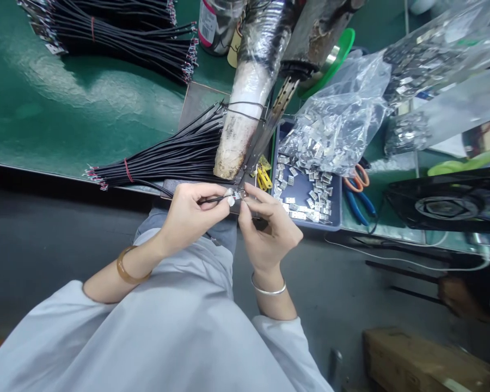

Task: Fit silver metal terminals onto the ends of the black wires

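Observation:
Near the front edge of the bench, my left hand (191, 209) is closed, its thumb and fingertips pinching the end of a thin black cable (213, 200). My right hand (269, 220) meets it from the right, with thumb and fingers closed around a small silvery metal connector (239, 194) at the cable's tip. How the connector and cable join is too small to make out. Just beyond my left hand lies a bundle of black cables (167, 158) with a red tie. A blue-grey tray (337, 204) of loose small metal connectors (316, 196) stands right of my hands.
A white-wrapped tube (243, 114) and a perforated metal rod (283, 100) reach down close above my hands. Yellow clips (263, 177) lie beside the tray. Blue-handled pliers (358, 209), orange-handled scissors (360, 178) and a black fan (445, 204) are farther right. More cable bundles (126, 35) lie back left.

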`<state>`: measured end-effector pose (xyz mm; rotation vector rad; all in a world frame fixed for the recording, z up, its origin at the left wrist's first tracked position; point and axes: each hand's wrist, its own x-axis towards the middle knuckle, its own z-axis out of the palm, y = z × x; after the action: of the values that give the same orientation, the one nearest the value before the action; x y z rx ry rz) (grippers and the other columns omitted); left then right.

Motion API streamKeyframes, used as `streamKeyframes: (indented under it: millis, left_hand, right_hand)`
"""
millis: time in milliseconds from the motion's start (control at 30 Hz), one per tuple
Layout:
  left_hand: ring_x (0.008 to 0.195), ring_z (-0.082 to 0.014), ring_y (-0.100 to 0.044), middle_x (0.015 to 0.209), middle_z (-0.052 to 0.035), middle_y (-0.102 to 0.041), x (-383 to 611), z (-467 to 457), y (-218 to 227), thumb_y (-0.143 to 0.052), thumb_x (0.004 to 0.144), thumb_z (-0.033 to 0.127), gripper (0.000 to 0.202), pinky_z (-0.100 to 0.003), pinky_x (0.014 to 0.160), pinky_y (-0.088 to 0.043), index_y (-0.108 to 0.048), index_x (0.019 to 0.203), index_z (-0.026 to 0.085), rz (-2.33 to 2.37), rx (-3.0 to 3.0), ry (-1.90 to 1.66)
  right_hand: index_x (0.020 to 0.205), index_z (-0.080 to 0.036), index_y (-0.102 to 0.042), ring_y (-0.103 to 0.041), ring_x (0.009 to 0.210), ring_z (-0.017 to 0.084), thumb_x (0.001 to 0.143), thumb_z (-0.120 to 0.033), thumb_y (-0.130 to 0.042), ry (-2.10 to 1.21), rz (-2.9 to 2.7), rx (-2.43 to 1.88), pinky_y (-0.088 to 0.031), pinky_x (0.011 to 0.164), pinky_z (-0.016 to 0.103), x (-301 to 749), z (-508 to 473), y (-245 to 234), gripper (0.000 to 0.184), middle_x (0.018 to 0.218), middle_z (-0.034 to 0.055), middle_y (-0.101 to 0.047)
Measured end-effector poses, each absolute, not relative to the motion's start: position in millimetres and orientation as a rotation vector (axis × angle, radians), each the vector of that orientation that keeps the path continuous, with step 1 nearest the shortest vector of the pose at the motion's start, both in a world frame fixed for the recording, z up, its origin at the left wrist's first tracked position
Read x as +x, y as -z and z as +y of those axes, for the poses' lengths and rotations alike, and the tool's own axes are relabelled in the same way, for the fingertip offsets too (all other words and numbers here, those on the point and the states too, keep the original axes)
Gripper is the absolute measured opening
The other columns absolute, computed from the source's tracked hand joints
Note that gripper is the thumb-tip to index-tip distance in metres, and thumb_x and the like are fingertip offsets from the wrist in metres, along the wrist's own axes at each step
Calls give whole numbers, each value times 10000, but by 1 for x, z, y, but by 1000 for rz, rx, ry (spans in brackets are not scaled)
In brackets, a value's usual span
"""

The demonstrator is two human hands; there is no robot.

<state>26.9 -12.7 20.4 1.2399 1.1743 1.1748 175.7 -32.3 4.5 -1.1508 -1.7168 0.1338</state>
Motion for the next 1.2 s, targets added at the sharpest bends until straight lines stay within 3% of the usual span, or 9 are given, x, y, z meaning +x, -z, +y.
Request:
streamKeyframes:
  millis: [300,500,567,733,933,1067,1200]
  left_hand:
    - [472,-48,-314,487,54,-435,30,-11,-21,-658,769,187,149,-168,441,-260,-782,739,110,1216,1318,-1215]
    - [495,-62,-413,615,-9,-660,28,-10,-24,-682,782,196,136,-181,464,-349,-794,753,123,1223,1376,-1268]
    - [493,-64,-397,590,-2,-638,27,-10,-26,-674,779,194,147,-188,467,-342,-801,757,122,1231,1377,-1238]
    - [485,-57,-283,483,59,-413,25,-11,-28,-627,767,168,169,-203,460,-246,-774,699,119,1243,1411,-1110]
    - [496,-52,-279,506,74,-382,27,-12,-24,-598,773,132,155,-195,474,-254,-710,667,129,1237,1485,-1129]
    - [496,-52,-323,553,54,-515,25,-13,-21,-612,817,140,145,-189,472,-277,-723,725,133,1190,1573,-1119]
    - [505,-67,-418,631,13,-651,15,-12,-22,-655,832,144,99,-196,491,-333,-746,793,145,1093,1723,-1162]
  right_hand:
    - [924,-236,-672,-802,983,198,888,-86,-710,-139,-1720,-1151,-662,835,309,177,-28,-4,159,1081,40,-820]
    - [914,-238,-677,-801,967,205,874,-71,-727,-72,-1733,-1148,-670,848,334,175,-28,-9,180,1069,40,-818]
    - [910,-244,-652,-805,929,193,875,-74,-719,-67,-1742,-1141,-676,811,310,176,-29,-10,187,1081,36,-817]
    - [878,-252,-593,-806,808,159,879,-71,-702,16,-1842,-1132,-665,721,236,180,-32,-9,211,1080,48,-821]
    - [911,-232,-614,-809,862,168,905,-84,-693,66,-1872,-1110,-649,765,229,181,-34,-8,168,1049,70,-824]
    - [967,-241,-624,-802,885,163,934,-117,-676,-18,-1804,-1172,-637,752,230,183,-34,-10,138,1003,28,-813]
    - [946,-236,-589,-749,681,116,977,-205,-635,-419,-1664,-1250,-610,637,200,186,-30,-11,64,818,-37,-720]
